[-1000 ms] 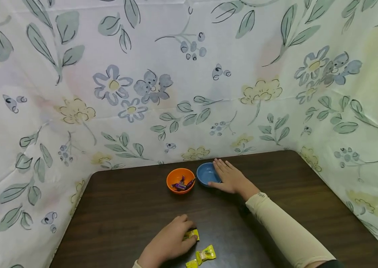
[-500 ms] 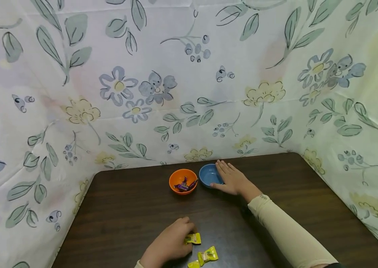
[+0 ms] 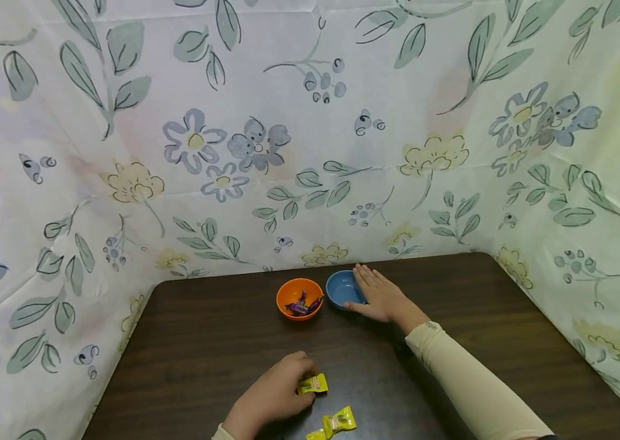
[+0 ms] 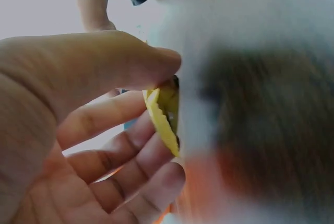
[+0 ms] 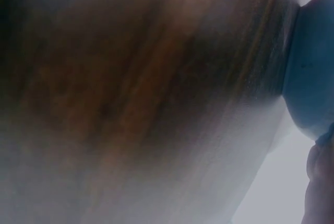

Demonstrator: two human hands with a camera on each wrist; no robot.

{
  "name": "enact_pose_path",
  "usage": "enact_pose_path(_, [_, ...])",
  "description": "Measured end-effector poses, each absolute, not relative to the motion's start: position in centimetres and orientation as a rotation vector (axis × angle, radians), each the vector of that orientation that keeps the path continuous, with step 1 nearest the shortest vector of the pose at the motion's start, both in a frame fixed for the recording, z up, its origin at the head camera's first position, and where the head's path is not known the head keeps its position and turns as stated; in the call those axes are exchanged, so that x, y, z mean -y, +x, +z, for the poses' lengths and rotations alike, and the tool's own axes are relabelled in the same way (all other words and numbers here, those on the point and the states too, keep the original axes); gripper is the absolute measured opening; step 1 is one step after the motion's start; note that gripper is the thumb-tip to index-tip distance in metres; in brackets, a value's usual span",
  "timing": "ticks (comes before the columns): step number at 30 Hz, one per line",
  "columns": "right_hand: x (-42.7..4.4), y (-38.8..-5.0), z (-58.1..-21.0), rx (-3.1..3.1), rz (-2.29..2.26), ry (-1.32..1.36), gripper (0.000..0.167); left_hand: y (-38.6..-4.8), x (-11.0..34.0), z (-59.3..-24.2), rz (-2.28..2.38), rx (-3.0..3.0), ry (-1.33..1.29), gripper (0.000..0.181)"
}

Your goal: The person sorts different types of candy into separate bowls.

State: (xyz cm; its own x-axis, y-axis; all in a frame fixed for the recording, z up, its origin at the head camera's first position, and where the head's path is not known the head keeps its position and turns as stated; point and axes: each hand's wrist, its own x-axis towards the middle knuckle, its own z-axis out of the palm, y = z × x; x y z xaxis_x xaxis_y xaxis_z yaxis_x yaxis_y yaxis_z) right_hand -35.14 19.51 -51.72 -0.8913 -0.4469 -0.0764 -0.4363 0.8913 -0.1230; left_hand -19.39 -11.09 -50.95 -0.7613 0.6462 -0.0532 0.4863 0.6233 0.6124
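My left hand [image 3: 277, 394] is low over the table, with thumb and fingers around a yellow-wrapped candy [image 3: 314, 384]. In the left wrist view the thumb lies along one side of this candy wrapper [image 4: 163, 122] and the fingers bend behind the other side. Two more yellow candies lie just to the right, one whole candy [image 3: 339, 420] and another yellow candy [image 3: 316, 435] cut by the frame's bottom. At the back, my right hand [image 3: 383, 297] rests with straight fingers against the right side of a blue bowl [image 3: 342, 287]. No contents show in the visible part of that bowl.
Left of the blue bowl stands an orange bowl [image 3: 290, 287] with several purple-wrapped candies [image 3: 301, 305] in it. A dark wooden table [image 3: 194, 348] carries everything. Floral cloth [image 3: 310, 153] hangs behind the table and along its sides.
The yellow candy in my left hand has shifted and turned slightly with the fingers. The view tilted a little at first. My right hand stays at the blue bowl.
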Motion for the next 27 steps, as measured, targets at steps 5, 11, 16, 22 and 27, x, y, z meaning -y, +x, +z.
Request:
enact_pose_path(5, [-19.5, -35.3, -51.8, -2.965, -0.154, -0.692, 0.108, -19.9, 11.4, -50.8, 0.943, -2.594, 0.905, 0.025])
enact_pose_path(11, [-19.4, -35.3, -51.9, -2.966, -0.186, -0.694, 0.107, -20.1, 11.2, -50.8, 0.968, -2.630, 0.908, 0.027])
enact_pose_path(16, [-19.4, -35.0, -51.9, -2.964, -0.196, -0.696, 0.107, -20.5, 10.7, -50.4, 0.982, -2.661, 0.948, 0.028])
enact_pose_path(22, [-19.4, -35.0, -51.9, -2.975, -0.204, -0.695, 0.107, -21.6, 10.0, -49.4, 0.953, -2.747, 0.989, 0.030])
enact_pose_path(27, [-19.3, -35.1, -52.0, -2.977, -0.210, -0.684, 0.107, -22.7, 9.2, -48.5, 0.900, -2.837, 0.981, 0.031])
